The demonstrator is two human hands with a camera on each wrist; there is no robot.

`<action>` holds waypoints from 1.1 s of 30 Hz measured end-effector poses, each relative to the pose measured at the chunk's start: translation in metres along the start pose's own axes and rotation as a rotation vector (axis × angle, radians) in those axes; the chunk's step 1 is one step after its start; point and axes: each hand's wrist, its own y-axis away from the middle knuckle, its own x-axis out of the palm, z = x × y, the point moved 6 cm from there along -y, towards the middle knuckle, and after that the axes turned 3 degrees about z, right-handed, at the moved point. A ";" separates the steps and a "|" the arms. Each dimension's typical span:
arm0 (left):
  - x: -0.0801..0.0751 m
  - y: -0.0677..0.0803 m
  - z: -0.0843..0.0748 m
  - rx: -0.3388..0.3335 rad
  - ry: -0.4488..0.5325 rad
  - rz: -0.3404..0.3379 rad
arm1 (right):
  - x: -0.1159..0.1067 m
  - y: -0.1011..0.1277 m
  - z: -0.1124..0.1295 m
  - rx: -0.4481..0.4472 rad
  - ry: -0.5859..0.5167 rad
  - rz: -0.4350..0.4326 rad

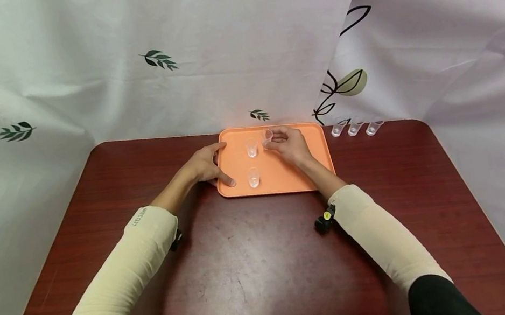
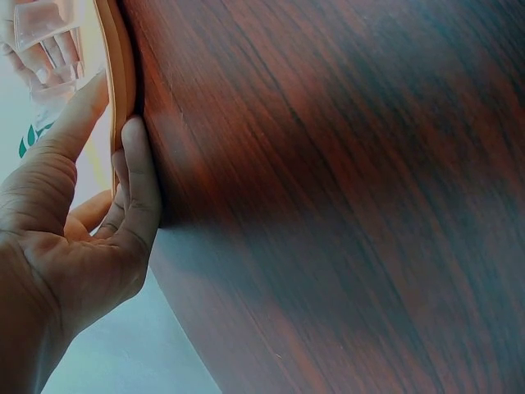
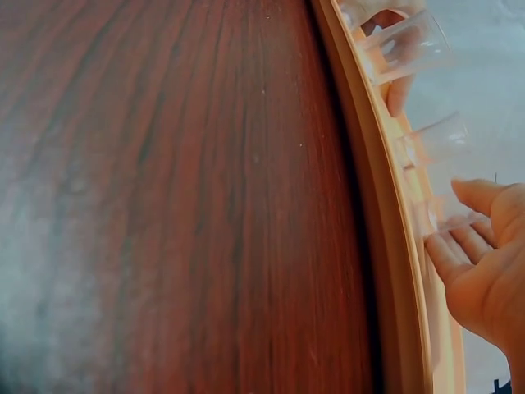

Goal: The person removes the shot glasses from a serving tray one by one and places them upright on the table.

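While left hand [image 1: 206,165] grips one tray [image 1: 285,177], right hand [image 1: 292,145] pinches one cup [image 1: 267,136]; two cups [image 1: 251,148] on tray, three cups [image 1: 354,128] beside

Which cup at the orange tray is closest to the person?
The front cup, standing toward the left, by the near edge of the tray. The rear cup behind it and the held cup in the right hand are farther back.
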 end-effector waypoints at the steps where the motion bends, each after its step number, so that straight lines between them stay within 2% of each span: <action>1: 0.000 0.000 0.000 -0.002 0.003 0.000 | 0.000 0.001 -0.001 0.001 -0.003 0.004; 23: -0.001 0.000 0.001 -0.018 -0.010 0.015 | -0.023 0.027 -0.006 0.002 -0.027 0.041; 29: -0.001 -0.001 0.001 -0.014 -0.032 0.016 | -0.033 0.034 -0.011 0.005 -0.034 0.041; 33: 0.000 -0.001 0.001 -0.007 -0.009 0.018 | -0.041 0.039 -0.012 0.023 -0.024 0.042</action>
